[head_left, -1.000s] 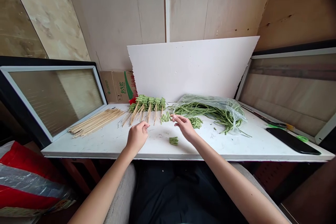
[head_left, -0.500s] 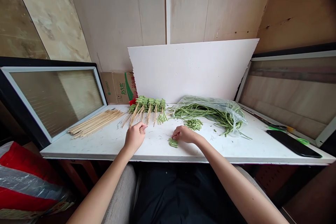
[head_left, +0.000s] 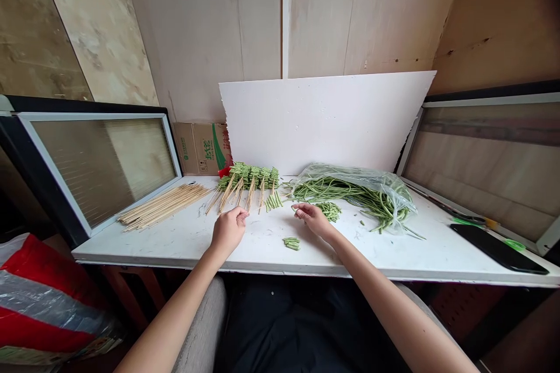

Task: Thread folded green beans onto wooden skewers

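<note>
My left hand [head_left: 229, 231] is closed over the table, its fingers pinched near the skewer ends; what they hold is too small to make out. My right hand [head_left: 312, 218] pinches a small green bean piece at its fingertips, just left of a pile of cut bean pieces [head_left: 329, 210]. Nearer the front edge lies a small group of cut pieces [head_left: 291, 243]. Skewers loaded with bean pieces [head_left: 251, 178] are stacked at the back, beside a short row of cut pieces [head_left: 273, 200]. Bare wooden skewers [head_left: 161, 205] lie at the left.
Long green beans in a clear plastic bag [head_left: 359, 186] lie at the back right of the white table [head_left: 258, 255]. A black phone [head_left: 499, 248] and scissors [head_left: 470, 217] are at the right. A cardboard box [head_left: 196, 148] stands behind.
My right hand has lifted from the small front group and moved up and slightly right, a bean piece showing at its fingertips. My left hand stays closed in nearly the same place. The view has shifted slightly.
</note>
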A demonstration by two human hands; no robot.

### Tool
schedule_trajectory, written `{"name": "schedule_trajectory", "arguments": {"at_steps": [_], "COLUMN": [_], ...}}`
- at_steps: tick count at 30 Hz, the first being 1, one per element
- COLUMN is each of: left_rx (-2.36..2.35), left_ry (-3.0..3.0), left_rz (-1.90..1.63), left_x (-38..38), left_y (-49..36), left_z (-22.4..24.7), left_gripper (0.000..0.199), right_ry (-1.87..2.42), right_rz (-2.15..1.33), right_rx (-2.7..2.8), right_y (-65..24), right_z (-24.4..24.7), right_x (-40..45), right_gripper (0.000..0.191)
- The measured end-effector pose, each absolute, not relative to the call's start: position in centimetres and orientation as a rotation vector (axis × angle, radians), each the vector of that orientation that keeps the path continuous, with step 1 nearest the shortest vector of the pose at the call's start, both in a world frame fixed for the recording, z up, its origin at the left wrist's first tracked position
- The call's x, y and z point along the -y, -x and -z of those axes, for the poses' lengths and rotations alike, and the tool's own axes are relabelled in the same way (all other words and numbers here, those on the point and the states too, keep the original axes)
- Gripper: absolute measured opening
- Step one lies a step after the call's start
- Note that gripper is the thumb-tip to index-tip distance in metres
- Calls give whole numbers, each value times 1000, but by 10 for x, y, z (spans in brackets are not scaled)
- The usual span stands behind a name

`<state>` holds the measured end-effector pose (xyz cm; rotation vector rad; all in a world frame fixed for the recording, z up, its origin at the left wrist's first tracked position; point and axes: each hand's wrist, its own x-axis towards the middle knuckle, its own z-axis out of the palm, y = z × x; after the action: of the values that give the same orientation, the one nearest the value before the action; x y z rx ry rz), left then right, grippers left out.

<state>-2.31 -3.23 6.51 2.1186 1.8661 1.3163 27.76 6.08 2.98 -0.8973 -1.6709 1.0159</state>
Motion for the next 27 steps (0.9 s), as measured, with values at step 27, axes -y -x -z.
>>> {"name": "schedule_trajectory", "arguments": {"at_steps": [27], "left_rx": [-1903], "left_ry": [-2152], "left_rz": [-920], "left_x": [17], "left_y": [6], "left_z": [-7], "left_gripper": [21], "right_ry": [948], "right_rz": [-1388], "right_rx": [1346], "right_y": [-282], "right_z": [-19], "right_x": [-66], "right_gripper": [43]}}
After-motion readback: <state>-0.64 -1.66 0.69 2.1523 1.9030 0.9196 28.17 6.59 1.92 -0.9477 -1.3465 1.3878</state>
